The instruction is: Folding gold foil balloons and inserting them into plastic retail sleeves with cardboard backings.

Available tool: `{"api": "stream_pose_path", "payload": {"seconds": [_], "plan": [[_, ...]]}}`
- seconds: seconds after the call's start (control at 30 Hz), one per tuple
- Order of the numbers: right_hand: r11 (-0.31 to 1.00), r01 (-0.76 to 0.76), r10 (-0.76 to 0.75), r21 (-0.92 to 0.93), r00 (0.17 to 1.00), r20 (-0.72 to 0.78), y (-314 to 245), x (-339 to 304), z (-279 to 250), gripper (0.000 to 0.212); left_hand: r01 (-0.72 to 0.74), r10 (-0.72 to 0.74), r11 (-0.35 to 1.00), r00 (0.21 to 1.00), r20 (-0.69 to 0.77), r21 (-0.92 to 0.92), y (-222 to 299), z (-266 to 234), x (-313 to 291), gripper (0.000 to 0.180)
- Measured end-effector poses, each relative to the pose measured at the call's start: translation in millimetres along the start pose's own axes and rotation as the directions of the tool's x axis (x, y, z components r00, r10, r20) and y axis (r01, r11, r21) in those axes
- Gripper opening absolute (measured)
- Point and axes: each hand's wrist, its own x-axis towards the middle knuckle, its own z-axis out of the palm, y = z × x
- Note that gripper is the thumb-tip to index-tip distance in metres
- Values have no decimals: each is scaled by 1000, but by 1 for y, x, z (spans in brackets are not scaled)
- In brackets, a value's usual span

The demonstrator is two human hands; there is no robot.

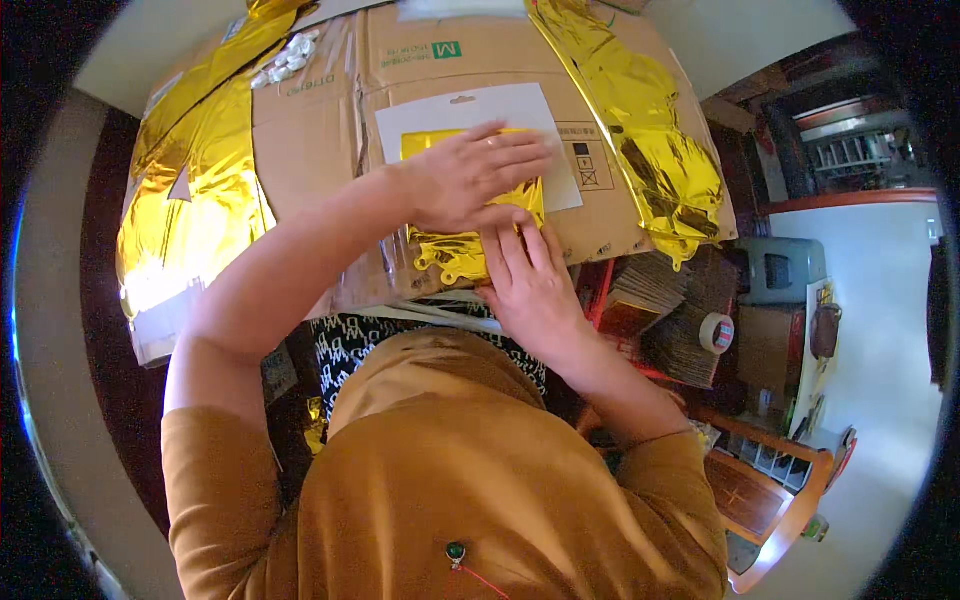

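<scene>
A folded gold foil piece with small ringed tabs, looking like a flat foil balloon (450, 262), lies on a white card (565, 180) with a hanging slot. Across the foil and card rests my left hand (480, 178), flat, its fingers stretched to the right and slightly blurred. My right hand (535, 290) is at the foil's lower right, fingers extended and pointing away from me. Its fingertips touch the foil close under the left hand. Neither hand is closed round anything I can see. Part of the foil is hidden beneath both hands.
Under everything is a large cardboard box (310, 140) used as a work surface. Long gold foil sheets (215, 170) lie at left, and a gold foil stack (650, 130) at right. Small white packets (290, 60) sit far left. A tape roll (715, 333) and a wooden chair (765, 490) are at right.
</scene>
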Motion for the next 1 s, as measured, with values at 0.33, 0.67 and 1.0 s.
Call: {"api": "stream_pose_path", "payload": {"seconds": [0.33,0.67,1.0], "plan": [[999,5,-4,38,1000,-22,2,0,-8,75,184,-166,980,968,-189,81,-30,-21,-26,72],[923,9,113,384,949,-294,47,52,-21,46,298,-285,949,950,-123,99,26,-15,-62,77],[988,-125,139,91,976,-165,71,104,25,64,471,-585,784,778,-228,-404,-7,-30,-71,47]]}}
